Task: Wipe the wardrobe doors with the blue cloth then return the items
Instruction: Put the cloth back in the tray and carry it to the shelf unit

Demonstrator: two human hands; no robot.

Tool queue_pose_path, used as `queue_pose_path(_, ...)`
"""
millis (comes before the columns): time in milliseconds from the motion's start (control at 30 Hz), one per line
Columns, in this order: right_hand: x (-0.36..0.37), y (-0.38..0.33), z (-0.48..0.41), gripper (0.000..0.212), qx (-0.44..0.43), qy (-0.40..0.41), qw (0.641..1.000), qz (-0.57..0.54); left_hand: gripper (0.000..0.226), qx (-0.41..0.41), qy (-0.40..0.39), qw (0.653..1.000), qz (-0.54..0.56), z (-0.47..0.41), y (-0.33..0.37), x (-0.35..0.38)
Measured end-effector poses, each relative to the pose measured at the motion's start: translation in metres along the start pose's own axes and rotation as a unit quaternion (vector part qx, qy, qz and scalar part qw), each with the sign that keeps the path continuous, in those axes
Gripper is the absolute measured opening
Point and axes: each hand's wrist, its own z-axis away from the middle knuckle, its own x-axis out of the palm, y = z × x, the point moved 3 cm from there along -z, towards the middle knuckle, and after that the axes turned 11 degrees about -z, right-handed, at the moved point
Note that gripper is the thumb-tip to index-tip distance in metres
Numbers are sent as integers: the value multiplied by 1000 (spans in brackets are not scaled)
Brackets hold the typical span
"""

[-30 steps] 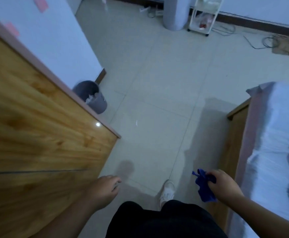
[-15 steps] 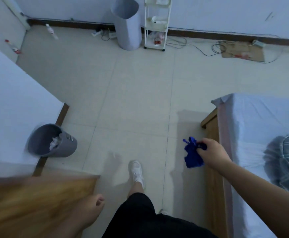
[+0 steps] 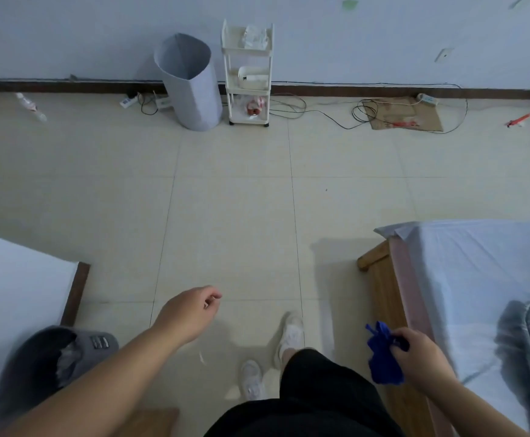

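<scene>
My right hand (image 3: 421, 357) grips the crumpled blue cloth (image 3: 381, 354) low at the right, beside the wooden bed frame (image 3: 383, 298). The cloth hangs down from my fingers. My left hand (image 3: 191, 310) hangs over the tiled floor with loosely curled fingers and holds nothing. Only a small wooden corner of the wardrobe (image 3: 153, 421) shows at the bottom edge; its doors are out of view.
A dark bin (image 3: 52, 357) stands at the lower left by a white wall corner. At the far wall are a tall grey bin (image 3: 191, 83), a white shelf trolley (image 3: 247, 74), cables and cardboard (image 3: 405, 116). A bed with a pale sheet (image 3: 478, 279) fills the right.
The view has turned away from the wardrobe toward the far wall. My left hand has swung forward over the floor. My right hand still holds the cloth.
</scene>
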Motion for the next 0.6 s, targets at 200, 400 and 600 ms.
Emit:
queue_pose_path(200, -17, -51, -83, 15, 18, -48, 998, 31, 23, -20, -5, 999, 30, -97, 12, -59)
queue_pose_path(400, -59, -195, -193, 13, -99, -54, 993, 29, 21, -72, -47, 995, 46, -147, 1, -95)
queue_pose_path(600, -108, -371, -291, 13, -155, -35, 987, -12, 11, -136, -47, 982, 120, -197, -23, -129)
